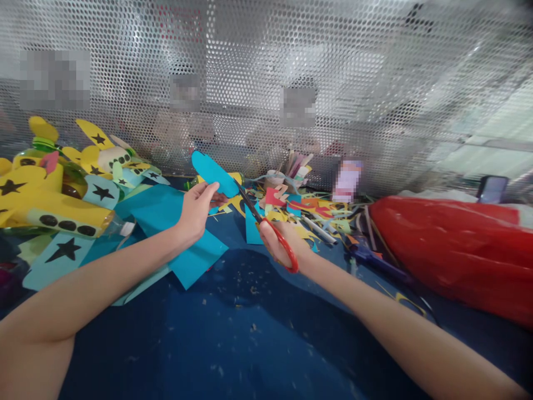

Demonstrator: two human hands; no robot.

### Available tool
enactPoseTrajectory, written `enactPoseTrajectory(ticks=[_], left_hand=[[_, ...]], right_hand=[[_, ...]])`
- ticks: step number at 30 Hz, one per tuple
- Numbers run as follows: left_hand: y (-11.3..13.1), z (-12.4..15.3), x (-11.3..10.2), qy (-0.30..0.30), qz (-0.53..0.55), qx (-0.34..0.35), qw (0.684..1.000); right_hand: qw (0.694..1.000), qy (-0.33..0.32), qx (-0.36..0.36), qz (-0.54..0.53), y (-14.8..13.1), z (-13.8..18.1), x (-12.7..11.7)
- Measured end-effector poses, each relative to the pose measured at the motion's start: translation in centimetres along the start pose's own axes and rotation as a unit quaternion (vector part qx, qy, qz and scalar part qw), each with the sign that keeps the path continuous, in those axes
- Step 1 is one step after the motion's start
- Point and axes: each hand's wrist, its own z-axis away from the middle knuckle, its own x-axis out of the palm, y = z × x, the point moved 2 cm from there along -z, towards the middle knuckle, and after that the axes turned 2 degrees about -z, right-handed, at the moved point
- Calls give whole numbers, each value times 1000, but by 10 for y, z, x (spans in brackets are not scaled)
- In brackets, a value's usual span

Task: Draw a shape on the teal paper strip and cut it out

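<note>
Bright-blue paper strip, long with rounded ends (210, 168), is pinched between the thumb and fingers of the left hand (197, 205), held up above the flat dark-blue desk (233, 344). The hands are apart, each with its own grip: the right hand (287, 239) is clamped on red-handled scissors with dark blades (250, 204), whose tips reach the strip's lower right end (blur makes it hard to say whether they bite into it). Larger, angular blue paper sheets (162, 211) lie beyond the left forearm (125, 266). At the left crowd plastic bottles wrapped in yellow paper with black stars (70, 205); beyond the scissors spreads a heap of multicoloured paper scraps (293, 206), and at the right lies a shiny red plastic bundle (449, 250).
</note>
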Motion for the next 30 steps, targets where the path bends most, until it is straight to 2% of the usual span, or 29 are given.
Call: enactPoseTrajectory(ticks=[4, 11, 18, 24, 30], left_hand=[[0, -2, -2, 4, -11, 11, 1000], [-4, -6, -4, 12, -32, 22, 999], [-4, -4, -3, 10, -50, 40, 998], [0, 3, 1, -19, -83, 51, 995], [2, 4, 2, -13, -88, 68, 994]], right_hand=[[999, 12, -28, 27, 1, -1, 0], [1000, -4, -4, 19, 0, -1, 1], [997, -78, -6, -11, -4, 0, -1], [995, -83, -30, -34, -5, 2, 0], [995, -78, -32, -48, -3, 2, 0]])
